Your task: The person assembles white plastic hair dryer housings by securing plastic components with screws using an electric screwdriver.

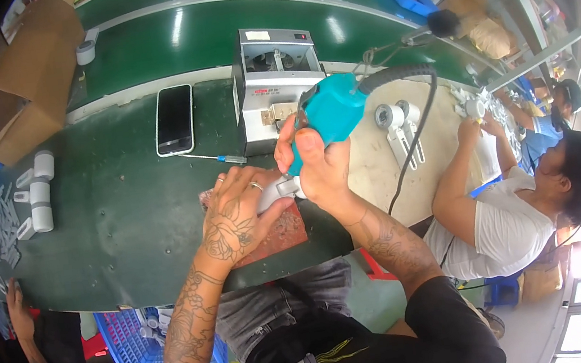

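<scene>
My left hand (pixel 234 206) presses a white plastic part (pixel 274 196) down over a reddish pad (pixel 288 234) on the green bench. Its fingers are wrapped round the part, hiding much of it. In my right hand (pixel 324 170) is a teal power screwdriver (pixel 334 109), held with its lower end near the white part. The tip and the exact contact are hidden by my hands. Just behind stands a grey screw feeder (pixel 252 114). A small screwdriver with a blue handle (pixel 230 159) lies between the feeder and my left hand.
A phone (pixel 175 119) lies on the bench. White fittings stand at the left (pixel 40 205) and right (pixel 391 117). The power tool's dark cable (pixel 433 102) loops over the right side. A co-worker (pixel 503 228) sits close on the right. A blue basket (pixel 127 354) is below the bench edge.
</scene>
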The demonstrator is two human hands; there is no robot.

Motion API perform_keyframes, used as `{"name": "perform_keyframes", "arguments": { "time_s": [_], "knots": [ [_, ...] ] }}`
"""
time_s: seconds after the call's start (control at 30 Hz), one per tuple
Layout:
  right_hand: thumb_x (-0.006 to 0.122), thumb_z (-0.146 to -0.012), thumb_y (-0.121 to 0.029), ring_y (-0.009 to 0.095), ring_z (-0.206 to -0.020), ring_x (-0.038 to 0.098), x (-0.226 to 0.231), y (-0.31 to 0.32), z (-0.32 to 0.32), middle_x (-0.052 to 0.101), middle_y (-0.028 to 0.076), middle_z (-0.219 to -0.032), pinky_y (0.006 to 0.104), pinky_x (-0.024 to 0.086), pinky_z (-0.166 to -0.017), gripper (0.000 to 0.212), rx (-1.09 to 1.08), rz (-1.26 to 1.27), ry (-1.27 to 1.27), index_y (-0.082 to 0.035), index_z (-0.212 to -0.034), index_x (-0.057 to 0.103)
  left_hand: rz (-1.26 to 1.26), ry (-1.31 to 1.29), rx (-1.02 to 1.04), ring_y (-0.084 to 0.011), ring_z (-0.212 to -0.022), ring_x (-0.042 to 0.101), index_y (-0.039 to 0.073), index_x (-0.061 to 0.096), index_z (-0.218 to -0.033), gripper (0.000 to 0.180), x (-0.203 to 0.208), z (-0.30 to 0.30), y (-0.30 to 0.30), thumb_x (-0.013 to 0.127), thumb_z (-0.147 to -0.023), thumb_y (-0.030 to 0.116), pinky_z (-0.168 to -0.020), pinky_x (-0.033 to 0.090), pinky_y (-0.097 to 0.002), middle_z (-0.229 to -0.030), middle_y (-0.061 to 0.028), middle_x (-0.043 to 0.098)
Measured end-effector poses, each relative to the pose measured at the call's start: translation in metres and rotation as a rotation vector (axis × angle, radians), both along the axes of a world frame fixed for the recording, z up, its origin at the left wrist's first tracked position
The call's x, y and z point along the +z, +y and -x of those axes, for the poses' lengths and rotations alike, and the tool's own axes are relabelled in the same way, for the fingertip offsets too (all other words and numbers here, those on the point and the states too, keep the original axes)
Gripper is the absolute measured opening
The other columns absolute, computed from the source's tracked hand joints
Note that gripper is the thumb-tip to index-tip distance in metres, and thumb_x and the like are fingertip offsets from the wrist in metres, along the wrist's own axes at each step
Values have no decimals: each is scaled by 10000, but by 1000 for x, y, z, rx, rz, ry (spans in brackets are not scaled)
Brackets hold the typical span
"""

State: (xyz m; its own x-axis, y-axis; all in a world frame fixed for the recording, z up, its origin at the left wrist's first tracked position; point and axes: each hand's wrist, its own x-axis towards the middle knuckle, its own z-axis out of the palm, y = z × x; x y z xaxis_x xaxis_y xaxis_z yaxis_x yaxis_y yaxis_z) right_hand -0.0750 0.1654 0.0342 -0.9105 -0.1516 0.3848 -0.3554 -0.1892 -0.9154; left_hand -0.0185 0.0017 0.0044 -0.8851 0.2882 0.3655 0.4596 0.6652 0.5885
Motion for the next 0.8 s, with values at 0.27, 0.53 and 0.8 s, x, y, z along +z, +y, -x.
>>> {"name": "perform_keyframes", "arguments": {
  "time_s": [0.27, 0.53, 0.8],
  "knots": [
    [611, -1013, -552, 185, -635, 586, 24, 0, 39, 569, 61, -718, 326, 491, -586, 592, -205, 59, 206, 34, -1080, 569, -77, -57, -51, -328, -1070, 608, 98, 714, -1193, 316, 0, -1, -2, 697, -928, 271, -996, 467, -507, -1091, -98, 663],
    [626, -1033, -464, 185, -635, 581, 7, 1, 48, 567, 70, -732, 333, 503, -596, 480, -114, 8, 251, 8, -1027, 544, -69, -33, -49, -322, -1047, 608, 109, 713, -1206, 297, 0, -1, 1, 658, -937, 223, -993, 467, -496, -1054, -92, 667],
    [627, -1047, -372, 121, -615, 593, 22, 9, -3, 619, 47, -708, 285, 447, -535, 404, -57, 129, 2, 32, -1070, 620, -91, -41, -48, -313, -1037, 614, 96, 725, -1182, 288, 3, 2, -1, 667, -925, 213, -982, 476, -479, -1064, -80, 675]
  ]
}}
